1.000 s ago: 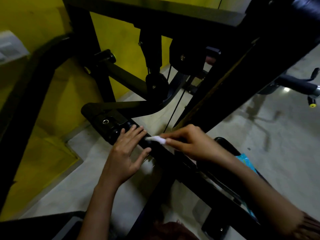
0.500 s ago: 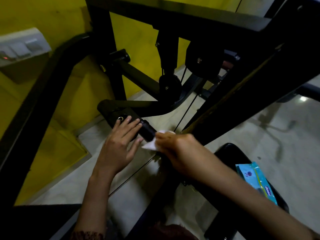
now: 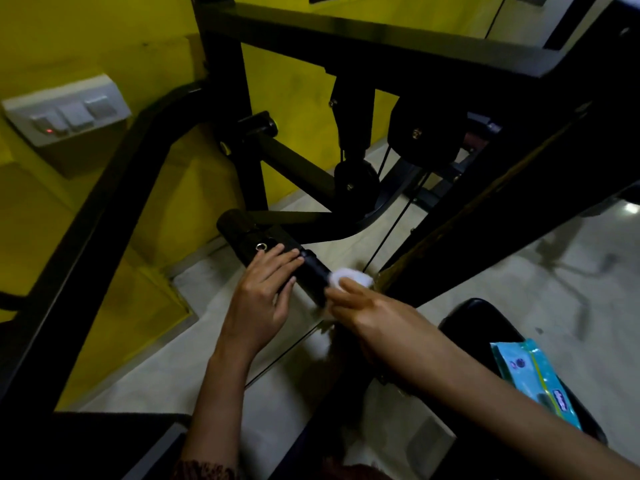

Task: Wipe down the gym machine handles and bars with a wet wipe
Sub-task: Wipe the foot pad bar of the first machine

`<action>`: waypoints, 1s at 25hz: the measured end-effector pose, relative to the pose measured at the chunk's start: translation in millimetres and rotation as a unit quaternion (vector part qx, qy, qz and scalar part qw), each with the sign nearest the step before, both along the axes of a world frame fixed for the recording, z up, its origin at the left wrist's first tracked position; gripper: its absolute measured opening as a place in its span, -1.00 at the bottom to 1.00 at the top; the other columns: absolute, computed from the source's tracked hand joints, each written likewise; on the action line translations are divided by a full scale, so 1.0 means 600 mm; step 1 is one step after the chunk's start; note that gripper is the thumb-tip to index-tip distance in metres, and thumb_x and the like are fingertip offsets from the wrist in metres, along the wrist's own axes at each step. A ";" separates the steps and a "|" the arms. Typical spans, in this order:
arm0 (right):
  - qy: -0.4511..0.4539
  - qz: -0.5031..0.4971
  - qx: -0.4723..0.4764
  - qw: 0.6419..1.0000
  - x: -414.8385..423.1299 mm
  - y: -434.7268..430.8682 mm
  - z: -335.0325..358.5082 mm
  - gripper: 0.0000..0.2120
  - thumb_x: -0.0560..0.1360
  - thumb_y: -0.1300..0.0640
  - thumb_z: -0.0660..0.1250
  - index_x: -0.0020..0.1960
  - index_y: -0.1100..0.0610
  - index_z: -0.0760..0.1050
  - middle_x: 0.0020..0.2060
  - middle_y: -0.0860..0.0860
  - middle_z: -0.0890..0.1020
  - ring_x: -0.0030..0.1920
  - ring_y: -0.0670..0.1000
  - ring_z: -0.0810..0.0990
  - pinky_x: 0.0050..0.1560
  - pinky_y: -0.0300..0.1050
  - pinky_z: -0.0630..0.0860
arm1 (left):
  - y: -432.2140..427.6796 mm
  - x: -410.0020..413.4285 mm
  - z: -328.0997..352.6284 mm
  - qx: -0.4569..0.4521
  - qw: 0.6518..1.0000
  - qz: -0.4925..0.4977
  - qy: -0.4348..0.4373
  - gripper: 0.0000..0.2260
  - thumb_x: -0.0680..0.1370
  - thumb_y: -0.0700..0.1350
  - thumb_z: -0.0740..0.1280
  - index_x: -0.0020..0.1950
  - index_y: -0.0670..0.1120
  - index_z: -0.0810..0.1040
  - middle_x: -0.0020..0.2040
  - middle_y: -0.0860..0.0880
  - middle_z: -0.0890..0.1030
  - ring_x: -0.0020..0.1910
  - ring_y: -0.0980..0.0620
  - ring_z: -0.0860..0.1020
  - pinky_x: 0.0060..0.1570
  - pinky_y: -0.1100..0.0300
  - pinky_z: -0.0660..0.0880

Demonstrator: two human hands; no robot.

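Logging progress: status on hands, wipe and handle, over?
Left hand flat on black handle. Right hand pinches wet wipe against handle's near end. No obstruction seen.

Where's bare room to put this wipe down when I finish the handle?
Bare: pale floor right of the slanted black frame beam, past the teal wipe packet; also the strip between yellow wall and left hand. Crowded: black handle, with cable, right hand, white wet wipe.

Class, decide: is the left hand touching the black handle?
Touching. The head view shows the left hand lying flat, fingers straight, on the handle, beside the wipe that the right hand pinches.
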State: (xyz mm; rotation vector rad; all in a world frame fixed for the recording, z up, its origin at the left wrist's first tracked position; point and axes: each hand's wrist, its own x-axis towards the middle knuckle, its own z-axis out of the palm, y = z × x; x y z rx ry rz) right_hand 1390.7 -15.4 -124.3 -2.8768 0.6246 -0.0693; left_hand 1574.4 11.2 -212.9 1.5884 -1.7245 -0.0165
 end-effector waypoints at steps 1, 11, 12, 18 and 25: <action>0.043 -0.012 -0.006 0.999 0.005 -0.006 -0.005 -0.84 0.32 0.24 0.43 -0.11 0.23 0.64 0.04 0.14 0.61 0.13 0.15 0.53 0.00 0.00 0.57 | -0.001 0.001 -0.001 0.001 1.000 -0.003 0.001 -0.70 0.54 -0.16 0.17 0.19 -0.20 0.56 0.19 -0.13 0.57 0.31 0.01 0.37 0.38 0.13 0.17; -0.185 -0.152 0.271 0.932 -0.019 -0.083 0.026 -0.75 0.50 0.12 0.29 0.15 0.12 0.57 0.04 -0.03 0.64 -0.02 -0.26 0.58 -0.01 -0.42 0.50 | 0.004 0.010 0.014 0.009 0.998 0.012 0.069 -0.64 0.56 -0.09 0.18 0.30 -0.21 0.46 0.34 -0.05 0.39 0.40 0.04 0.25 0.45 0.21 0.05; -0.196 -0.161 0.277 0.927 0.008 -0.096 0.020 -0.74 0.52 0.18 0.29 0.19 0.14 0.54 0.11 -0.02 0.62 0.05 -0.26 0.55 0.08 -0.39 0.49 | 0.002 0.016 0.013 0.015 0.997 0.027 0.066 -0.62 0.56 -0.05 0.18 0.31 -0.20 0.45 0.35 -0.05 0.38 0.41 0.05 0.23 0.45 0.23 0.02; -0.026 -0.135 0.205 0.969 0.049 -0.099 -0.028 -0.69 0.56 0.16 0.24 0.29 -0.01 0.47 0.37 -0.06 0.39 0.30 -0.01 0.45 0.31 -0.08 0.36 | 0.000 0.039 0.001 0.046 0.993 0.023 0.105 -0.55 0.54 0.12 0.17 0.35 -0.07 0.41 0.37 0.05 0.37 0.44 0.22 0.16 0.38 0.12 0.17; 0.023 -0.130 0.172 0.976 0.037 -0.075 0.007 -0.76 0.55 0.20 0.24 0.17 0.02 0.54 0.19 0.07 0.55 0.13 0.05 0.56 0.12 0.03 0.53 | 0.000 0.040 0.001 0.054 0.991 0.021 0.124 -0.59 0.53 0.11 0.19 0.35 0.01 0.38 0.36 0.07 0.39 0.44 0.18 0.19 0.41 0.19 0.16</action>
